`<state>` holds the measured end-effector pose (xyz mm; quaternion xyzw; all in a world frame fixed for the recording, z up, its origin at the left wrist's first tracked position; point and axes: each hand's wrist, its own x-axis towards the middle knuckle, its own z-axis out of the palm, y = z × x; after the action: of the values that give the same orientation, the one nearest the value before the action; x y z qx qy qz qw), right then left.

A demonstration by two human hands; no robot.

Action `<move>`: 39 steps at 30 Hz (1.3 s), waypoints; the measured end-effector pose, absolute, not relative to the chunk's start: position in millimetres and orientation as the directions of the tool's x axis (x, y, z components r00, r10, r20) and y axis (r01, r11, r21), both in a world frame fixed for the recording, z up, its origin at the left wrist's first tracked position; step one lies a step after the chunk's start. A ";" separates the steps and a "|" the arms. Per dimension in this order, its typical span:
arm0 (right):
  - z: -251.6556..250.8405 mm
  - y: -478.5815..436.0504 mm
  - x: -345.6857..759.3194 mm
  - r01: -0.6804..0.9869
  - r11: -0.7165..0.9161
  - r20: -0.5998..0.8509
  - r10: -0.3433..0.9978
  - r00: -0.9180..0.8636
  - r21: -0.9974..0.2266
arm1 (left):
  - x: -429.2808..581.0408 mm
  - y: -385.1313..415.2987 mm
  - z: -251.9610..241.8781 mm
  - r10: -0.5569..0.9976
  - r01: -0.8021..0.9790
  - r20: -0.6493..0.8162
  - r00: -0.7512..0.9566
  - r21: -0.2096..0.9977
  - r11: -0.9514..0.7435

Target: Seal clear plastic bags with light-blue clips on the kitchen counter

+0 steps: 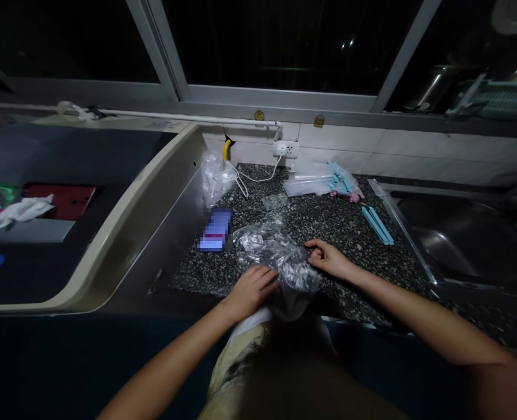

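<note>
A crumpled clear plastic bag (276,254) lies on the speckled dark countertop (328,224) near its front edge. My left hand (252,289) rests on the bag's near left side, fingers curled and pressing into the plastic. My right hand (328,258) pinches the bag's right edge between thumb and fingers. Part of the bag hangs over the counter's edge between my arms.
A phone (215,229) lies left of the bag, its white cable running to a wall socket (285,149). Flat plastic bags with blue clips (324,181) lie at the back, two blue sticks (377,225) on the right. A steel sink (455,233) is at right, a stove (57,204) at left.
</note>
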<state>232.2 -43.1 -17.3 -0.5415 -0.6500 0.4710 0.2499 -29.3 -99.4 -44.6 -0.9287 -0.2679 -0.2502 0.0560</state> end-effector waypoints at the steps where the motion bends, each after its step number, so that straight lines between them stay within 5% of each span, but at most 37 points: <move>1: -15.9 -46.7 237.4 0.461 -0.028 -0.183 0.938 -0.293 -0.887 | -28.9 -100.6 -46.8 0.477 0.526 0.501 0.722 0.049 -0.849; 5: -10.4 -63.2 264.7 0.495 0.025 -0.168 0.924 -0.343 -0.869 | -34.4 -105.3 -52.4 0.527 0.540 0.504 0.684 0.136 -0.830; 8: -6.9 -73.2 277.8 0.626 0.227 -0.028 0.929 -0.369 -0.746 | -37.2 -109.0 -53.1 0.524 0.517 0.505 0.685 0.170 -0.839; 11: -1.2 -74.7 278.2 0.751 0.558 0.215 0.829 -0.516 -0.353 | -35.6 -111.7 -51.9 0.504 0.480 0.511 0.696 0.190 -0.856; 14: 2.7 -68.1 268.3 0.657 0.749 0.225 0.629 -0.744 0.079 | -31.7 -113.9 -49.9 0.481 0.463 0.529 0.699 0.178 -0.868; 17: -1.5 -59.4 258.0 0.509 0.824 0.166 0.482 -0.861 0.249 | -28.9 -116.8 -49.9 0.480 0.459 0.540 0.692 0.185 -0.869; 20: -10.4 -55.7 258.8 0.477 0.849 0.193 0.440 -0.877 0.228 | -29.3 -119.3 -52.5 0.528 0.454 0.526 0.667 0.275 -0.847; 25: -10.4 -73.2 282.4 0.579 0.815 0.342 0.538 -0.771 0.023 | -31.5 -120.0 -52.7 0.608 0.410 0.517 0.602 0.454 -0.791; 29: -10.7 -105.8 285.0 0.492 0.865 0.329 0.496 -0.803 -0.101 | -28.6 -118.4 -45.1 0.727 0.414 0.458 0.512 0.610 -0.676; 36: -28.8 -119.3 238.5 0.650 0.689 0.340 0.724 -0.600 -0.320 | -22.1 -108.0 -37.7 0.907 0.362 0.220 0.359 0.863 -0.353; 39: -11.7 -92.0 227.3 0.598 0.679 0.369 0.734 -0.571 -0.427 | -20.9 -98.8 -35.1 0.965 0.367 0.070 0.252 0.916 -0.163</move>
<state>227.3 -92.0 -11.7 -0.3797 -0.8768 0.1282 0.2657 -20.9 -98.8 -35.1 -0.6728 -0.4951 -0.3588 -0.4165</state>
